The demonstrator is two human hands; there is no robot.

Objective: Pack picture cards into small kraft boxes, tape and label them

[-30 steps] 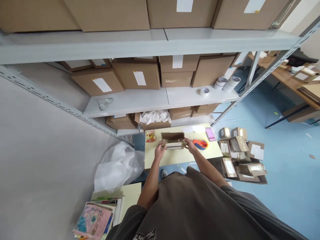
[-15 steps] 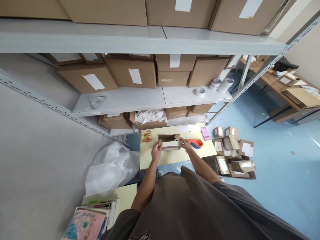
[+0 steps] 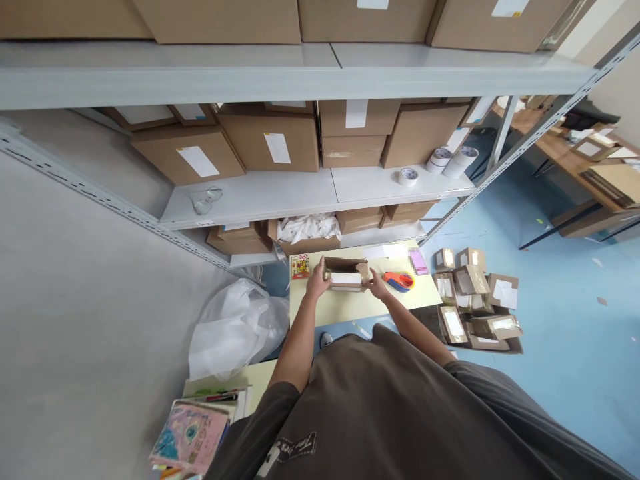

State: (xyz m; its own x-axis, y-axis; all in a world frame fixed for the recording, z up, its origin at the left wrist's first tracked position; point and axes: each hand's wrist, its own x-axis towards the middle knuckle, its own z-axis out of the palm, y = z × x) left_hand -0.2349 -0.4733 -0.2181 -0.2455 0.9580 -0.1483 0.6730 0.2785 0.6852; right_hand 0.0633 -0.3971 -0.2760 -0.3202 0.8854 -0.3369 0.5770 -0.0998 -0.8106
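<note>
A small open cardboard box with a white label on its near side rests on the pale yellow table. My left hand is closed on the box's left end. My right hand grips its right end, fingers curled at the flap. An orange and blue tape dispenser lies just right of my right hand. A small colourful card pack lies left of the box.
Grey metal shelving behind the table holds labelled cardboard boxes and tape rolls. Several small boxes are piled on the blue floor to the right. A white plastic bag lies on the left, books near my left elbow.
Both hands keep hold of the box and have shifted it slightly away from me on the table. The camera view has moved a little.
</note>
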